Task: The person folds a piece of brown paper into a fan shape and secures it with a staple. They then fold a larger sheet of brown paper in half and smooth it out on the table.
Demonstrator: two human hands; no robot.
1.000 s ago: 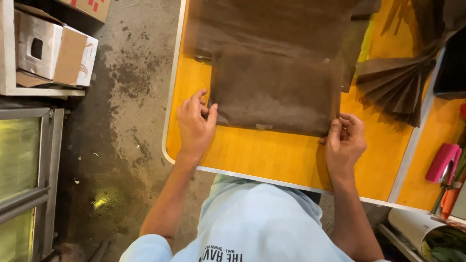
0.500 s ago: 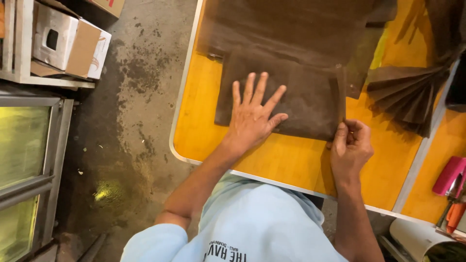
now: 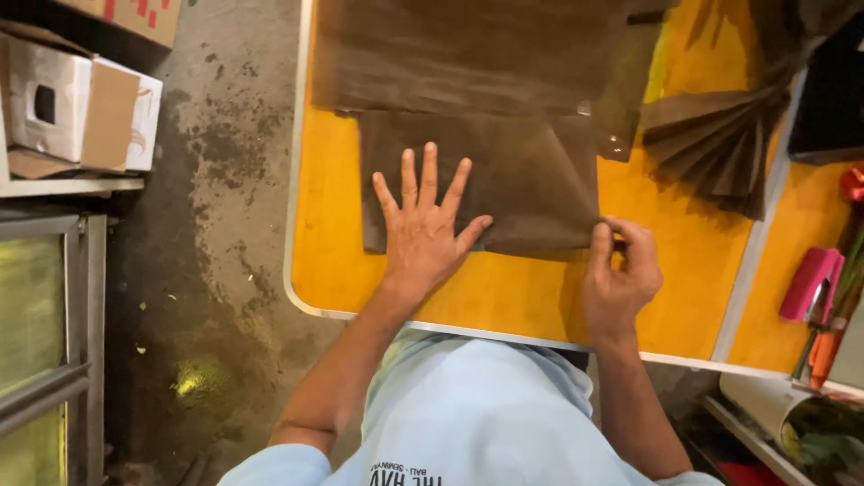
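Observation:
A folded brown sheet (image 3: 531, 175) lies flat on the yellow table (image 3: 504, 292), overlapping a larger brown sheet (image 3: 450, 54) behind it. My left hand (image 3: 427, 229) presses palm down on the folded sheet, fingers spread, near its front edge. My right hand (image 3: 616, 270) pinches the sheet's front right corner between thumb and fingers.
A fan of pleated brown sheets (image 3: 720, 144) lies at the right. A pink stapler (image 3: 810, 283) and orange-handled tools sit on the neighbouring table at the far right. White cardboard boxes (image 3: 76, 108) stand on a shelf to the left, over stained concrete floor (image 3: 225, 180).
My left hand let go of the left corner and moved onto the sheet, flattening it with spread fingers. My right hand keeps pinching the right corner.

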